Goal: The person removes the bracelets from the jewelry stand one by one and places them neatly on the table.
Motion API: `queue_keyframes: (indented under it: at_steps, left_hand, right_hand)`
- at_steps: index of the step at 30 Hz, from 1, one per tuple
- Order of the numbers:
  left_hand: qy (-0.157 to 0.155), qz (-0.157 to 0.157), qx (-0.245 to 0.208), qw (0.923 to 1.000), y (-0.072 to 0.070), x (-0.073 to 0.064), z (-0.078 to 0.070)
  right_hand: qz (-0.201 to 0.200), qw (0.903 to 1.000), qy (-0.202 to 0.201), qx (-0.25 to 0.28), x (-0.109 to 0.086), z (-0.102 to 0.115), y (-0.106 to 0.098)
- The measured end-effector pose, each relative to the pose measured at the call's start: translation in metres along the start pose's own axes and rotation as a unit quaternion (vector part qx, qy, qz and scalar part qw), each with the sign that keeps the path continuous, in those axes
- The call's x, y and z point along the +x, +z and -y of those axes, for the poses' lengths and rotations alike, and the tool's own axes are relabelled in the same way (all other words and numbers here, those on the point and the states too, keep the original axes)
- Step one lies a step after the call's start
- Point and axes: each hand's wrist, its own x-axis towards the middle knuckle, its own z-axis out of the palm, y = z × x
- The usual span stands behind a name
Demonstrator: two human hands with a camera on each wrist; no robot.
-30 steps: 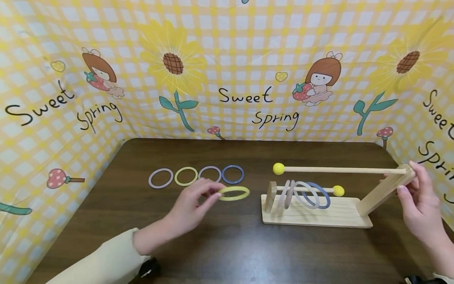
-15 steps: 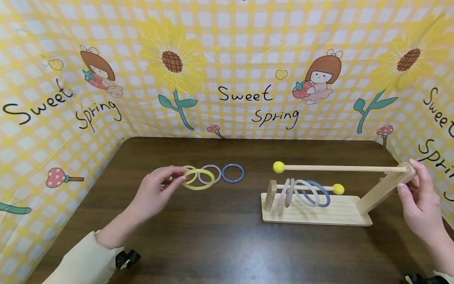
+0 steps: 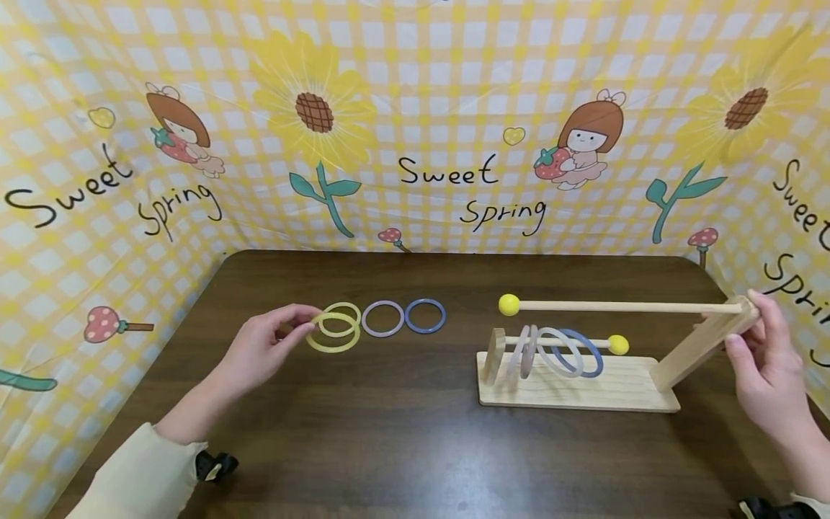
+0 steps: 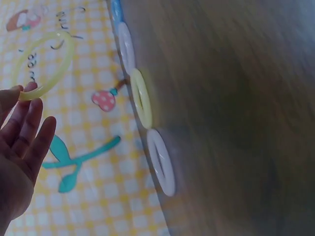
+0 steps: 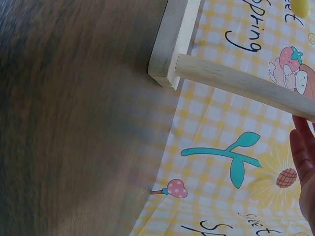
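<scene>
My left hand (image 3: 261, 349) pinches a yellow ring (image 3: 333, 349) between thumb and fingers. In the left wrist view the held ring (image 4: 69, 54) is raised off the table. It overlaps a second yellow ring (image 3: 341, 304) lying on the table in the head view. A lilac ring (image 4: 161, 162) appears in the left wrist view; in the head view the left hand hides it. At the right, my right hand (image 3: 772, 371) grips the top of the slanted post (image 3: 700, 349) of a wooden stand (image 3: 577, 389). Several lilac, whitish and blue rings (image 3: 560, 353) hang on its lower rod.
Another lilac ring (image 3: 382, 335) and a blue ring (image 3: 425, 331) lie in the row on the dark wooden table (image 3: 415, 432). The stand's upper rod (image 3: 622, 308) points left and ends in a yellow ball (image 3: 509, 305). A checked cloth (image 3: 428, 108) surrounds the table's back and sides.
My left hand has carried the yellow ring leftward, from near the stand to over the row of rings. The right hand and stand have stayed in place.
</scene>
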Motion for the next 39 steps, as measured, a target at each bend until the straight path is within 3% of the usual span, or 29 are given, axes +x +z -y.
queue_keyframes:
  at_steps: [9, 15, 23, 34, 39]
  left_hand:
    - [0.000, 0.018, 0.013, 0.9998, -0.010, -0.012, 0.029]
    - [-0.040, 0.045, 0.017, 0.9980, -0.020, -0.021, 0.047]
    - [-0.107, 0.119, 0.020, 0.9870, -0.030, -0.029, 0.064]
    - [-0.096, 0.157, 0.026, 0.9827, -0.030, -0.026, 0.082]
    - [-0.113, 0.179, 0.022, 0.9770, -0.030, -0.026, 0.089]
  right_hand:
    - [-0.002, 1.0000, -0.004, 0.007, 0.000, -0.001, -0.001]
    - [-0.005, 0.9999, -0.008, 0.012, 0.000, -0.001, -0.001]
    - [0.000, 1.0000, -0.004, 0.001, -0.001, -0.001, -0.001]
    - [-0.007, 1.0000, 0.003, -0.001, -0.003, -0.002, 0.000]
    - [0.001, 1.0000, 0.003, 0.009, -0.002, -0.002, 0.000]
